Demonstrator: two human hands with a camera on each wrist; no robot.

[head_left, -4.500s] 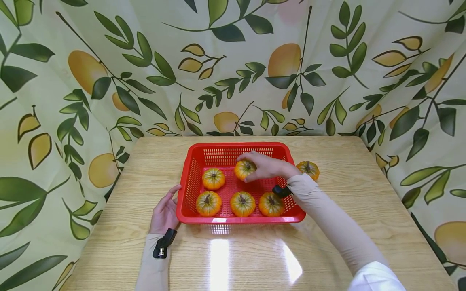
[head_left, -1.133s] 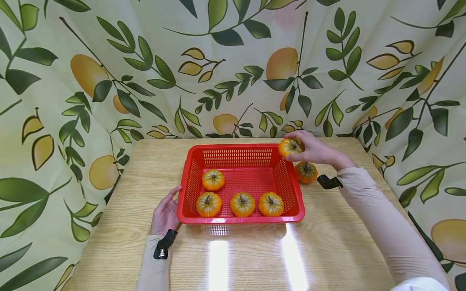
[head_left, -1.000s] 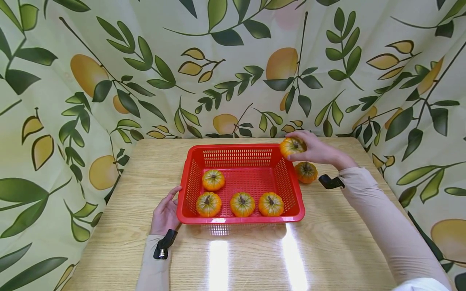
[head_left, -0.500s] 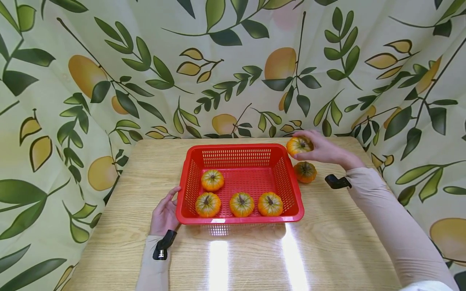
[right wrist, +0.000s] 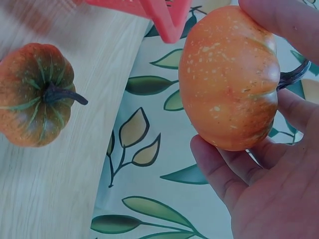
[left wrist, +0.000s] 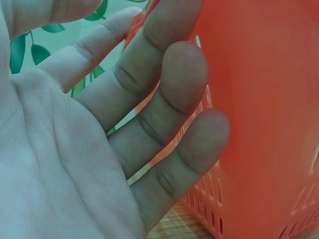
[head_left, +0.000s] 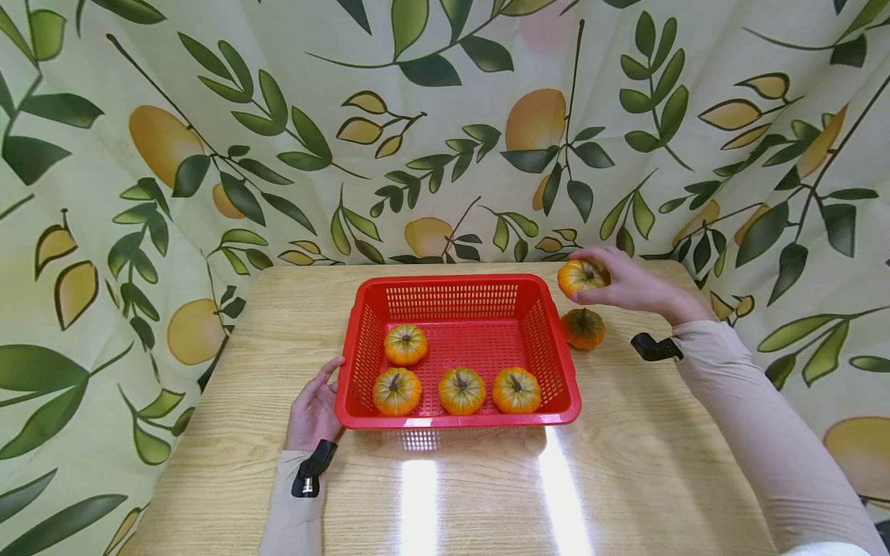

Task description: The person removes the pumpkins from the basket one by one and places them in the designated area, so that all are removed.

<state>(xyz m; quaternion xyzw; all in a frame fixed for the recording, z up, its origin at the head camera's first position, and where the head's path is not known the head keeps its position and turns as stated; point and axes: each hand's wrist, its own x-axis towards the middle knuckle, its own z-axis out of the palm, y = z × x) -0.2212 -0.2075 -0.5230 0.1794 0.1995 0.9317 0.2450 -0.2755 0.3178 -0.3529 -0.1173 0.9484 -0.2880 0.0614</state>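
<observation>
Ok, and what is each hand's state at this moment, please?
Left hand: open, beside the red rectangular plastic basket.
Right hand: holding a small round orange-yellow pumpkin.

I see a big pale cloth point(head_left: 445, 23) hanging at the back and both sides, with green leaves point(head_left: 311, 128) and orange fruit point(head_left: 535, 118) on it. The surface point(head_left: 292, 309) is light brown wood, with two shiny light patches point(head_left: 419, 502).

The basket point(head_left: 459, 422) stood on the table point(head_left: 480, 502), before the cloth point(head_left: 445, 100). In it, three pumpkins point(head_left: 397, 394) point(head_left: 462, 394) point(head_left: 517, 392) lay along the front and a fourth point(head_left: 405, 346) behind the leftmost. Left of the basket was the left hand point(head_left: 314, 407). To its right lay a fifth point(head_left: 584, 330); beyond that, a sixth point(head_left: 579, 278), in the right hand point(head_left: 626, 284).
</observation>
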